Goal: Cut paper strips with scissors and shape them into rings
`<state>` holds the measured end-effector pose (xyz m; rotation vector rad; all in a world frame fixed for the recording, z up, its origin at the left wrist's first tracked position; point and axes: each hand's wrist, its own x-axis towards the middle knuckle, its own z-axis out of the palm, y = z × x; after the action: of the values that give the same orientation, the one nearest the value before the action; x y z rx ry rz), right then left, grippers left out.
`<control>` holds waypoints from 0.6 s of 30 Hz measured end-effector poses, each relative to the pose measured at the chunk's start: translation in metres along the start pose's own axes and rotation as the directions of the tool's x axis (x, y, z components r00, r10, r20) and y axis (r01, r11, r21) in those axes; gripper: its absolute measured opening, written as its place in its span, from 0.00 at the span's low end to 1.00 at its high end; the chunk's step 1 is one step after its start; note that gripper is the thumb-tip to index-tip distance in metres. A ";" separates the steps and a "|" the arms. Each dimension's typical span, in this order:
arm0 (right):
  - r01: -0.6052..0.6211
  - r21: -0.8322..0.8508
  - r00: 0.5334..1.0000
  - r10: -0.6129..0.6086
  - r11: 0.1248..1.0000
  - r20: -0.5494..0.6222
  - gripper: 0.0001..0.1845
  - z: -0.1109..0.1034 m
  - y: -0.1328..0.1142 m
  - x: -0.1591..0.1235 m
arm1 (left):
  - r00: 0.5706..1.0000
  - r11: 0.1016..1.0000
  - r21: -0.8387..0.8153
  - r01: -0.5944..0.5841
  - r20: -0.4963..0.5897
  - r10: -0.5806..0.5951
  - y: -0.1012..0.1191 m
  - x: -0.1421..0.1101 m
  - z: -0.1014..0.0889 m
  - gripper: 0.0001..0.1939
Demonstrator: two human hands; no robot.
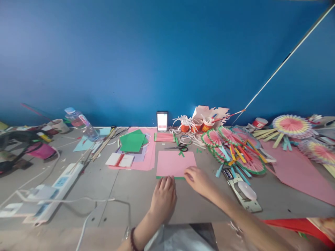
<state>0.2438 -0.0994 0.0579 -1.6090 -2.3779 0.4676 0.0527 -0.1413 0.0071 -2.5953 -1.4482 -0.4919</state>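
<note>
Paper [176,162], a pink rectangular sheet with a green near edge, was laid flat on the grey worktop [195,206], touched by curled left hand [164,196] and right hand [198,178], any pinch indiscernible, even pressure probably being best applied.

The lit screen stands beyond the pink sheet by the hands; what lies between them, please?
The head view shows striped folded paper, then scissors nearer the pink sheet, plus small scraps.
</note>
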 end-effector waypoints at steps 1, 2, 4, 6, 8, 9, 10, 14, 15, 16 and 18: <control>0.081 -0.001 0.994 -0.081 0.997 -0.069 0.16 0.010 -0.004 -0.008 | 1.000 1.000 -0.002 0.004 -0.006 -0.004 0.001 0.000 0.001 0.22; 0.156 -0.026 0.983 -0.158 0.987 -0.093 0.19 0.021 -0.008 -0.015 | 1.000 1.000 -0.004 0.010 -0.013 -0.010 0.001 0.000 0.001 0.22; 0.224 -0.081 0.969 -0.231 0.971 -0.090 0.23 0.041 -0.013 -0.026 | 0.999 1.000 -0.008 0.015 -0.028 -0.016 0.000 -0.001 0.002 0.21; 0.208 -0.106 0.973 -0.217 0.972 -0.080 0.25 0.054 -0.014 -0.033 | 0.999 1.000 0.000 0.015 -0.033 -0.015 -0.003 -0.004 0.002 0.21; 0.183 -0.095 0.979 -0.190 0.978 -0.069 0.26 0.059 -0.012 -0.036 | 1.000 0.999 0.027 0.027 -0.012 -0.027 -0.008 -0.009 0.001 0.22; 0.173 -0.079 0.981 -0.179 0.982 -0.069 0.26 0.060 -0.011 -0.037 | 0.999 0.998 0.047 0.041 0.004 -0.041 -0.010 -0.013 0.000 0.23; 0.163 -0.059 0.983 -0.167 0.985 -0.076 0.26 0.060 -0.010 -0.038 | 0.998 0.996 0.066 0.056 0.020 -0.058 -0.013 -0.017 -0.001 0.23; 0.109 -0.003 0.984 -0.108 0.994 -0.141 0.27 0.064 -0.003 -0.041 | 0.995 0.996 0.050 0.080 0.049 -0.083 -0.026 -0.026 -0.009 0.22; 0.092 0.001 0.983 -0.091 0.996 -0.159 0.27 0.065 -0.002 -0.042 | 0.995 0.996 0.022 0.090 0.049 -0.091 -0.032 -0.024 -0.012 0.21; 0.077 0.005 0.981 -0.075 0.997 -0.178 0.26 0.066 -0.001 -0.042 | 0.993 0.994 -0.006 0.110 0.044 -0.110 -0.039 -0.021 -0.016 0.19; 0.056 0.019 0.974 -0.050 0.998 -0.221 0.24 0.065 0.000 -0.040 | 0.979 0.978 -0.029 0.206 0.010 -0.206 -0.060 -0.007 -0.023 0.17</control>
<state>0.2352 -0.1454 -0.0029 -1.4971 -2.2343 0.2911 -0.0065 -0.1212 0.0236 -2.4835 -1.7354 -0.5318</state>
